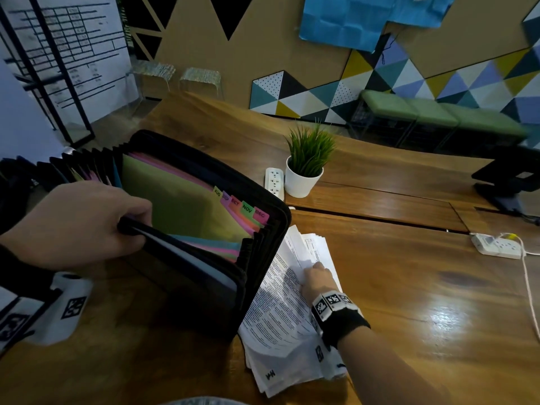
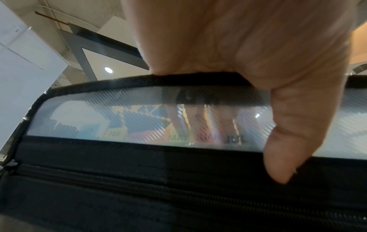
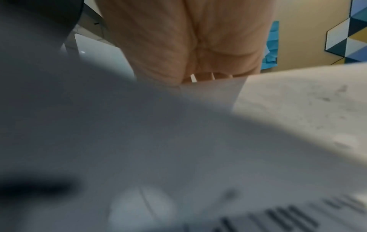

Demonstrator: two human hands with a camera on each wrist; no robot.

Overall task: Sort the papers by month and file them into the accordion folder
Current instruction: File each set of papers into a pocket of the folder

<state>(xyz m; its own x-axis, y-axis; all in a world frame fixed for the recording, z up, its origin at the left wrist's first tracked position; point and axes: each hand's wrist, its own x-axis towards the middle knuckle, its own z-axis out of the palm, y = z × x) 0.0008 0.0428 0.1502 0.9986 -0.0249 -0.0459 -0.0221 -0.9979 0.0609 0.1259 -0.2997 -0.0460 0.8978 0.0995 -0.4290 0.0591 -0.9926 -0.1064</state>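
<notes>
A black accordion folder stands open on the wooden table, showing coloured dividers with month tabs from AUG to DEC. My left hand grips the top edge of its front cover. In the left wrist view the thumb lies over the cover's translucent window, with more month tabs showing through it. To the folder's right lies a loose stack of printed papers. My right hand rests on it, fingers curled round the raised edge of a sheet.
A potted plant and a white power strip stand just behind the folder. A second power strip with a cable lies at the right, near a black stand. Green benches line the patterned wall.
</notes>
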